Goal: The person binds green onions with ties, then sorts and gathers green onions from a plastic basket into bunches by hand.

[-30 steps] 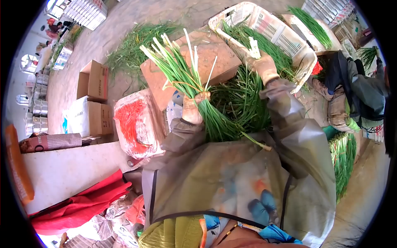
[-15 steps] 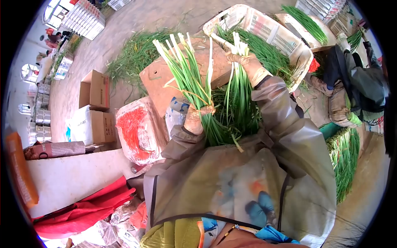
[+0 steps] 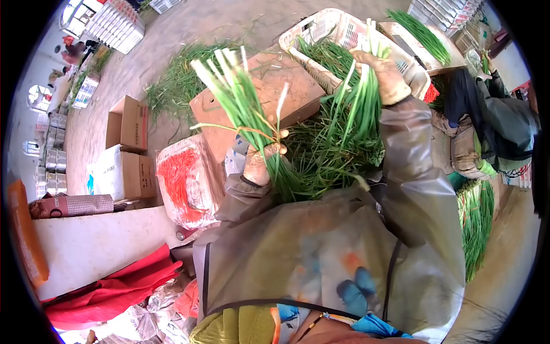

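stalks (image 3: 240,103) within curled left fingers (image 3: 272,151), pale ends (image 3: 227,60) above, leaves (image 3: 279,175) below

Stalk bundle (image 3: 245,103): green, white-ended | block (image 3: 281,86): reddish brown | crate (image 3: 348,33): off-white | strands (image 3: 182,182): orange-red | smock (image 3: 246,258): grey-brown with black edging | cloth (image 3: 109,289): bright red | roll (image 3: 91,205): pinkish-grey check

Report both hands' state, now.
Left hand: closed, holding a bunch of green stalks.
Right hand: closed, holding a second bunch.
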The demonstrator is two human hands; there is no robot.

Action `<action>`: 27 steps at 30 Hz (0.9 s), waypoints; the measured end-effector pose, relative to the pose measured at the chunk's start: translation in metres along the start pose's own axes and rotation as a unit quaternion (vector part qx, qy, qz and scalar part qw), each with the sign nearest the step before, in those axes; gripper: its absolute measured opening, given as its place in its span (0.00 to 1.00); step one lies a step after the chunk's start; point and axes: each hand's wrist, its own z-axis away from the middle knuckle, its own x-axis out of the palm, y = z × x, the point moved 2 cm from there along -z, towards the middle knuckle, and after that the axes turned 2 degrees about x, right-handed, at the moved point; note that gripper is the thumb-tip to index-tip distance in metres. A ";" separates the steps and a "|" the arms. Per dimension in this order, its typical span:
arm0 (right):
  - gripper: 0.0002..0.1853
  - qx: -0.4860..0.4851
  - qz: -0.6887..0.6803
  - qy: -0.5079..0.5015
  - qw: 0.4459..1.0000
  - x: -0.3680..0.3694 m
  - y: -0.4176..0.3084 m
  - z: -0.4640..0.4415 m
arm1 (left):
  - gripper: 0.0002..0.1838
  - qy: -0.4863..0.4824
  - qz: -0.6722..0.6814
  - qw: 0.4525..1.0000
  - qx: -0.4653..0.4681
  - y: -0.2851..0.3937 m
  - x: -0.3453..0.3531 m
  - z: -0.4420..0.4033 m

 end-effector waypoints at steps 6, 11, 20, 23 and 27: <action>0.14 0.034 -0.159 -0.067 0.984 0.019 0.013 0.011 | 0.15 -0.047 -0.053 0.997 0.020 -0.007 0.011 0.002; 0.12 0.073 -0.137 -0.041 0.987 0.049 0.031 0.006 | 0.23 -0.129 -0.102 0.986 -0.005 -0.006 0.015 0.009; 0.10 0.047 0.018 -0.110 0.993 0.081 0.045 -0.003 | 0.26 -0.153 -0.055 0.984 -0.073 -0.009 0.017 0.024; 0.12 0.062 0.019 -0.106 0.992 0.084 0.044 0.009 | 0.26 -0.032 -0.016 0.995 -0.089 -0.009 0.015 0.021; 0.19 0.048 0.030 -0.105 0.993 0.098 0.056 0.020 | 0.13 -0.019 -0.085 0.994 -0.062 -0.008 -0.005 -0.006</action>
